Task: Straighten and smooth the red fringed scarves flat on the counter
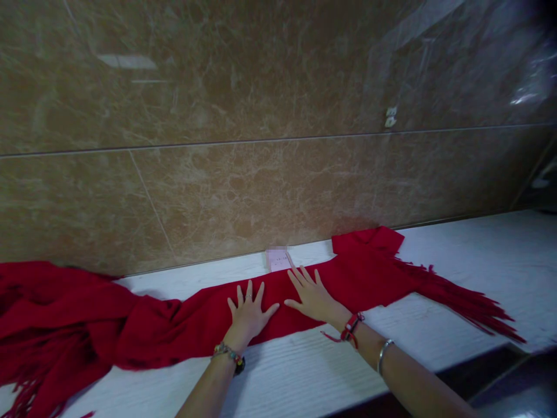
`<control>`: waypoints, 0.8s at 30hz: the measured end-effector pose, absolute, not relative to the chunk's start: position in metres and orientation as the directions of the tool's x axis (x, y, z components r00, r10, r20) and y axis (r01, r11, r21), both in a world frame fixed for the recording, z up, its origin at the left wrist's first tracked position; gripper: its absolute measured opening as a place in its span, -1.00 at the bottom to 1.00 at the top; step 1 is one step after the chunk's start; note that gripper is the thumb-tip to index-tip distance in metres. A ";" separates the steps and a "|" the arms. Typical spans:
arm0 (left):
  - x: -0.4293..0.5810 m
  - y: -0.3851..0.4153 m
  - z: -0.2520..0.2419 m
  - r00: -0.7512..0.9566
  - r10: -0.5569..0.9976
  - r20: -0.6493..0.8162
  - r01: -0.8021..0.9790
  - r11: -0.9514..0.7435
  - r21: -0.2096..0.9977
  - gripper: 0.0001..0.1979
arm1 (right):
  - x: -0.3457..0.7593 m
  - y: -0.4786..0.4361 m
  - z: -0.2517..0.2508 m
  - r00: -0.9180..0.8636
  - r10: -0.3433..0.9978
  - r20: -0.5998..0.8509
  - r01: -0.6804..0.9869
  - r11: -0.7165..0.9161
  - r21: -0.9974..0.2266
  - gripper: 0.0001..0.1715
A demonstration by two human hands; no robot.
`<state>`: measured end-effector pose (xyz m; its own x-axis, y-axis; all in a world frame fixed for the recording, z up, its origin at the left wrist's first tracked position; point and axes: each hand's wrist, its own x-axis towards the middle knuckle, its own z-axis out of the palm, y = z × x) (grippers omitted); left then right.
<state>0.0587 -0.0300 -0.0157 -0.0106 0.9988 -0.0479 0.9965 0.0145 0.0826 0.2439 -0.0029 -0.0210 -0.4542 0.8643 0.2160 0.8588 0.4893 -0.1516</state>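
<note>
While the left hand (249, 319) and right hand (315, 299) lie palm down, a red fringed scarf (278, 287) stretches along the white worktop (304, 366).
Both hands rest with fingers spread on its flattened middle; its left end is bunched, and a pale pink slip (278, 261) lies towards the marbled wall (261, 197).

From the view's centre: one red scarf (365, 281), eight to four o'clock; one left hand (247, 316), at seven; one right hand (314, 297), at five; one pink card (278, 260), at six; one silver bangle (380, 359), nearer five.
</note>
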 end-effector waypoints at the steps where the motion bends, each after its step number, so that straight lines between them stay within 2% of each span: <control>1: 0.057 -0.030 -0.016 -0.020 0.998 -0.061 0.996 0.025 0.088 -0.24 | 0.242 -0.007 -0.021 -0.492 0.840 0.229 0.837 0.529 -0.141 -0.14; 5: 0.048 -0.028 -0.014 -0.108 0.989 -0.101 0.988 0.118 0.098 -0.28 | 0.237 -0.017 -0.023 -0.570 0.802 0.182 0.785 0.596 -0.169 -0.28; 11: 0.044 -0.029 -0.013 -0.148 0.984 -0.099 0.983 0.158 0.096 -0.30 | 0.247 -0.018 -0.027 -0.582 0.804 0.125 0.782 0.595 -0.186 -0.32; 16: 0.041 -0.026 -0.017 -0.130 0.988 -0.084 0.984 0.139 0.108 -0.30 | 0.278 -0.013 -0.035 -0.492 0.865 0.097 0.852 0.501 -0.154 -0.30; 21: 0.038 -0.023 -0.022 -0.118 0.992 -0.053 0.986 0.124 0.111 -0.30 | 0.312 0.000 -0.038 -0.325 0.942 0.083 0.937 0.333 -0.107 -0.27; 24: 0.039 -0.022 -0.023 -0.080 0.997 0.019 0.993 0.078 0.083 -0.31 | 0.307 0.006 -0.033 -0.348 0.929 0.129 0.927 0.361 -0.097 -0.28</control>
<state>0.0391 -0.0221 -0.0234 -0.0802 0.9966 0.0194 0.9934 0.0784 0.0833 0.3068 0.0057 -0.0325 -0.3479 0.9286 0.1291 0.9275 0.3610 -0.0973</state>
